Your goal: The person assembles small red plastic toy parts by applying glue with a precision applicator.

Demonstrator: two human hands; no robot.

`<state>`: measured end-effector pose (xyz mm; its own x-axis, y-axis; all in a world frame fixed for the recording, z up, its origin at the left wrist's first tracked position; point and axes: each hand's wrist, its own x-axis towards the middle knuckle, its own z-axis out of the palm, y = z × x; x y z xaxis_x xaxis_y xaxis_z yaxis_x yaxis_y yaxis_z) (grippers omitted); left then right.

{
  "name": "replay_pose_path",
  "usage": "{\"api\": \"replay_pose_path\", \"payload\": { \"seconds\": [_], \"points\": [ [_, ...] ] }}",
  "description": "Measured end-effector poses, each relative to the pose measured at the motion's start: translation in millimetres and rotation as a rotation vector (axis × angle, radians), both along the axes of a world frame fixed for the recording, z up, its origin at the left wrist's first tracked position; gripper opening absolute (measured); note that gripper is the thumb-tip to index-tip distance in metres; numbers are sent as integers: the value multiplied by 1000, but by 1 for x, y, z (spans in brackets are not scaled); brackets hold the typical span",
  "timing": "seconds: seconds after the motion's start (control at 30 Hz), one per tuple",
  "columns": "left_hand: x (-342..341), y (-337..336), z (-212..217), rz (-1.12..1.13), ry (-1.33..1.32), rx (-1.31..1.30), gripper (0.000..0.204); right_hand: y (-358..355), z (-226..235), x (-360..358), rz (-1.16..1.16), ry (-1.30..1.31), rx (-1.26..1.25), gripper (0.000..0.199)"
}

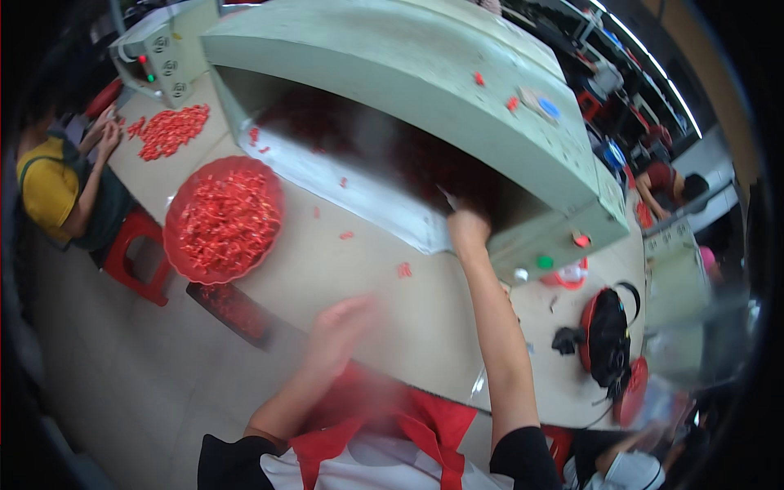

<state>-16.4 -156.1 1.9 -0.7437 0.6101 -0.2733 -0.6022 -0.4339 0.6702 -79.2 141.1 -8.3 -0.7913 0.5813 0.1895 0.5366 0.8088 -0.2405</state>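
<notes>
My right hand [468,231] is closed at the right end of a pale green cabinet's [392,86] long, dark opening. A thin, pale, pointed tool [447,196] sticks out of its fist; the exact kind cannot be made out. Nearer me, my left hand [347,322] hangs over the table's front part, its fingers smeared by motion. A white sheet [359,196] lines the opening's floor, with a few small red pieces on it. More red pieces, such as one [404,269] between my hands, lie on the pale table [425,327]. The cabinet's inside is dark and blurred.
A red basin [173,237] heaped with small red parts stands left, above a dark tray [233,312]. Beyond it lies a red pile [173,131], beside a seated person in yellow [45,192]. At right are a black bag [608,335] and a red-rimmed container [569,275].
</notes>
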Motion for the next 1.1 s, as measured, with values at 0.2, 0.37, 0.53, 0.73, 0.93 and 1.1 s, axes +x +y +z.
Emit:
{"api": "replay_pose_path", "payload": {
  "seconds": [0.2, 0.37, 0.53, 0.73, 0.93, 1.1],
  "points": [
    [-9, 6, 7, -42, 21, 57, 31, 10, -11, -7, 22, 171, 193, 35],
    [-12, 6, 6, -72, 49, 70, 31, 26, -15, -29, -24, 26, 228, 32],
    [-8, 0, 7, -21, 9, 58, 31, 23, -17, -16, 17, 112, 345, 32],
    [1, 3, 16, -6, 1, 20, 31, -20, 27, 26, 2, 221, 12, 25],
    [2, 14, 14, -56, -42, 63, 33, -76, 69, 125, -82, 455, -1202, 16],
    [19, 41, 24, -240, 31, 8, 33, -102, 81, 184, 236, 484, -1333, 10]
  ]
}}
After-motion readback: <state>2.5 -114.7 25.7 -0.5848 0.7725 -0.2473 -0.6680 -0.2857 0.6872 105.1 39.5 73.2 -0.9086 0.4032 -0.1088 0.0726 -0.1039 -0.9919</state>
